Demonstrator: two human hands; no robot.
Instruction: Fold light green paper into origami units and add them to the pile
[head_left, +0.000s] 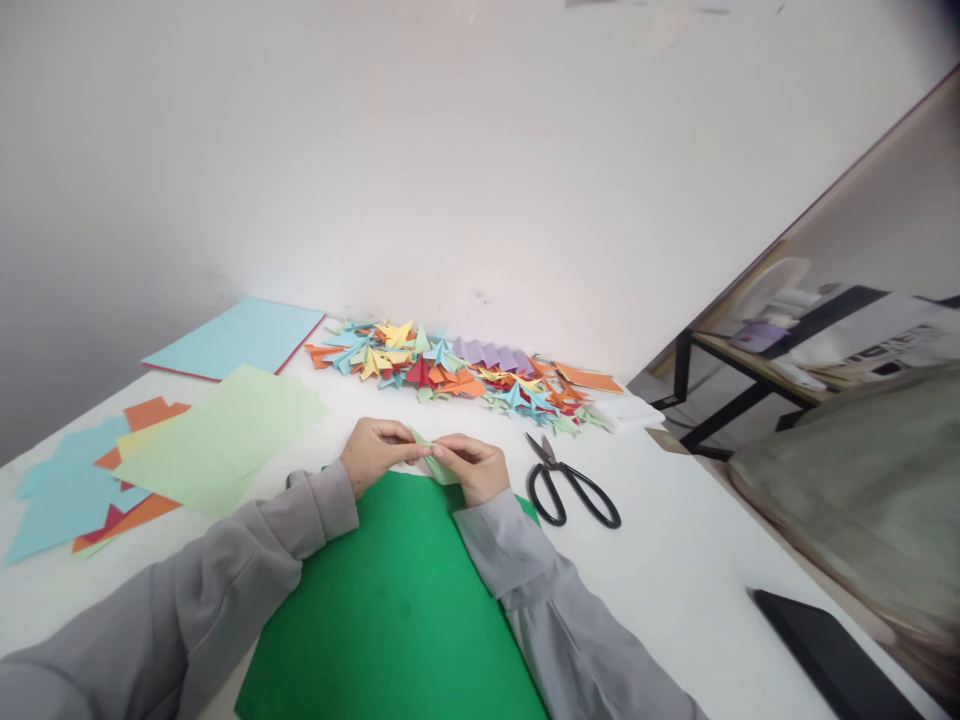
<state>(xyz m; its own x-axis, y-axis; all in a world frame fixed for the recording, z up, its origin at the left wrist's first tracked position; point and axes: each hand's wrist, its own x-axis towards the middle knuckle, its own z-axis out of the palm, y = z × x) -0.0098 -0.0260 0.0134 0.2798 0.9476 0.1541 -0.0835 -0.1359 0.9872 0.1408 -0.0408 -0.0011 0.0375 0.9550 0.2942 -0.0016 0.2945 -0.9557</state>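
Between my two hands is a small piece of light green folded paper [442,470], held over the far edge of a large green sheet [397,600]. My left hand [379,455] pinches it from the left, thumb and fingertips together. From the right, my right hand [476,468] pinches the same paper, its fingertips almost meeting the left ones. The fingers hide part of the paper, so its full shape does not show. Black-handled scissors [559,480] lie just right of my right hand, blades slightly apart and pointing away.
A long heap of folded coloured paper pieces [442,370] lies along the wall. Loose light green sheets [217,440] and other coloured sheets are on the left, with a light blue stack [240,335] behind. A black flat device [825,650] rests near the right table edge.
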